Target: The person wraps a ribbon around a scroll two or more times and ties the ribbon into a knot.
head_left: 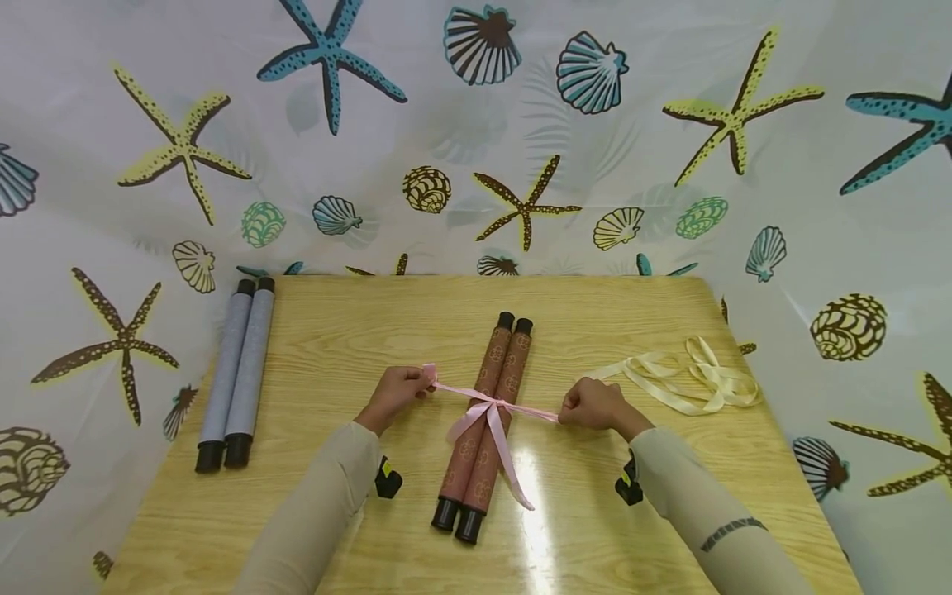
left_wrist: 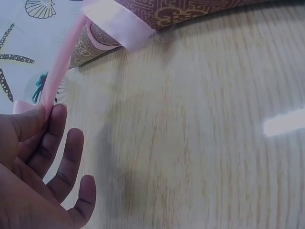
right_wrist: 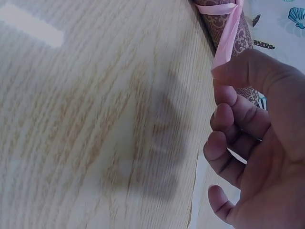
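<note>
Two brown patterned rolls with black end caps lie side by side at the middle of the table. A pink ribbon goes round both, knotted on top, with two tails hanging toward the near end. My left hand pinches one stretch of the ribbon left of the rolls; in the left wrist view the thumb and forefinger grip it. To the right, my right hand pinches another stretch between thumb and fingers. The ribbon is drawn out nearly straight between both hands.
Two grey rolls with black caps lie along the table's left side. A loose cream ribbon is heaped at the right, beyond my right hand. A curtain printed with shells and starfish surrounds the wooden table.
</note>
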Demonstrator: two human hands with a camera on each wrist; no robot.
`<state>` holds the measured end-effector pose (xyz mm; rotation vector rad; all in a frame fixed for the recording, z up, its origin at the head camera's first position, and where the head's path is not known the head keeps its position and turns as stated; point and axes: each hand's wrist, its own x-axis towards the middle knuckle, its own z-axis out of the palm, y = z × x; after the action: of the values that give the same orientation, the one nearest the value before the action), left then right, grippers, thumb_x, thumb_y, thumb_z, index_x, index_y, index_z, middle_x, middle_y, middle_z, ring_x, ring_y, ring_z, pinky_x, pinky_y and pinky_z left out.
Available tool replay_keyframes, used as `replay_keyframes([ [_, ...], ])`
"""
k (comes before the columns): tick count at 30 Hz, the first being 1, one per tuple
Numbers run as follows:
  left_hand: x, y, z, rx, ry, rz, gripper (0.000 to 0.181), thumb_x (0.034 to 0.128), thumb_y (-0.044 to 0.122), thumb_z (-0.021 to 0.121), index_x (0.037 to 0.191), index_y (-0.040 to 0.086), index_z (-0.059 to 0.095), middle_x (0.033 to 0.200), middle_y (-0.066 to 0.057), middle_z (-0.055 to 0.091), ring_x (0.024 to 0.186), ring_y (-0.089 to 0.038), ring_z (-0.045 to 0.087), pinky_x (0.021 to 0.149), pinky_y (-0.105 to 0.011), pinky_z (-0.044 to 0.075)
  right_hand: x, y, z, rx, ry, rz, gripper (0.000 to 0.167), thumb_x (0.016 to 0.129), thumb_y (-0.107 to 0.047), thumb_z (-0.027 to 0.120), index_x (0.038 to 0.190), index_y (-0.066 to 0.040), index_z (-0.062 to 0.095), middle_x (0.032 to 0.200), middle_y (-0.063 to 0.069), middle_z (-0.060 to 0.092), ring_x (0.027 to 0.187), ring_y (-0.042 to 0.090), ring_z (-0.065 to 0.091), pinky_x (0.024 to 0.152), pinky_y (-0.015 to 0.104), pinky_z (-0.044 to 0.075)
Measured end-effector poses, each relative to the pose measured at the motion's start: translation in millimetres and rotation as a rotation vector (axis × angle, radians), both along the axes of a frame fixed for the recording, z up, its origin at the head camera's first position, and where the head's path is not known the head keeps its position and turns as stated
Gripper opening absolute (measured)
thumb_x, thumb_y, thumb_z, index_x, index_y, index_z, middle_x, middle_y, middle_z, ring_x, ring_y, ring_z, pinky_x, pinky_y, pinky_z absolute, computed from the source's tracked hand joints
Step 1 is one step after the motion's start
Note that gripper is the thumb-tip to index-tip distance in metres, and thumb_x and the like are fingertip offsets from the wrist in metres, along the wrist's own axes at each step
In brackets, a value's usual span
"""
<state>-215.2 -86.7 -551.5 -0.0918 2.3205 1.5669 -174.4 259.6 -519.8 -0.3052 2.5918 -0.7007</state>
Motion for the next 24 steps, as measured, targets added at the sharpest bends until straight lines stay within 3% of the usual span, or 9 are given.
replay_keyframes([
  [8,-4.3,6.2,2.0,-0.015,0.022,0.073,0.024,0.0997,0.012,0.06,0.101,-0.007,0.075,0.099,-0.02,0.076,0.09,-0.031,0.067,0.085,-0.042,0.055,1.5,3.0,-1.8,-0.015,-0.063,0.022,0.027,0.087,-0.021,0.07,0.065,-0.007,0.067,0.058,-0.007,0.054,0.059,0.01,0.044,0.08,0.049,0.029],
  [12,-7.4,10.4,-1.5,0.0,0.005,0.096,0.023,0.0991,0.011,0.061,0.101,-0.008,0.075,0.099,-0.021,0.076,0.091,-0.032,0.068,0.082,-0.039,0.055,3.1,2.5,-2.9,-0.006,-0.037,0.011,0.023,0.085,-0.02,0.071,0.065,-0.009,0.069,0.059,-0.007,0.058,0.06,0.01,0.047,0.077,0.045,0.029],
  [17,-14.2,15.0,-6.2,-0.033,0.009,0.092,0.024,0.0992,0.014,0.061,0.091,-0.006,0.072,0.095,-0.02,0.073,0.077,-0.02,0.064,0.069,-0.026,0.051,4.0,3.1,-6.3,-0.022,-0.008,-0.013,0.029,0.084,-0.018,0.071,0.058,-0.013,0.059,0.055,-0.01,0.05,0.058,0.01,0.044,0.075,0.042,0.024],
  [21,-18.3,19.0,-5.3,-0.039,0.001,0.112,0.022,0.0973,0.014,0.063,0.085,-0.004,0.069,0.084,-0.015,0.069,0.067,-0.015,0.058,0.06,-0.022,0.043,3.7,4.3,-7.1,-0.035,-0.006,-0.024,0.028,0.085,-0.017,0.07,0.06,-0.01,0.061,0.057,-0.006,0.056,0.059,0.01,0.044,0.077,0.044,0.025],
  [24,-21.1,21.3,-4.8,-0.049,-0.026,0.119,0.023,0.0977,0.018,0.062,0.098,-0.004,0.068,0.09,-0.018,0.069,0.073,-0.021,0.061,0.064,-0.025,0.045,3.0,5.3,-6.8,-0.038,-0.007,-0.025,0.021,0.087,-0.018,0.071,0.068,-0.009,0.069,0.066,-0.004,0.067,0.063,0.009,0.049,0.079,0.046,0.028],
])
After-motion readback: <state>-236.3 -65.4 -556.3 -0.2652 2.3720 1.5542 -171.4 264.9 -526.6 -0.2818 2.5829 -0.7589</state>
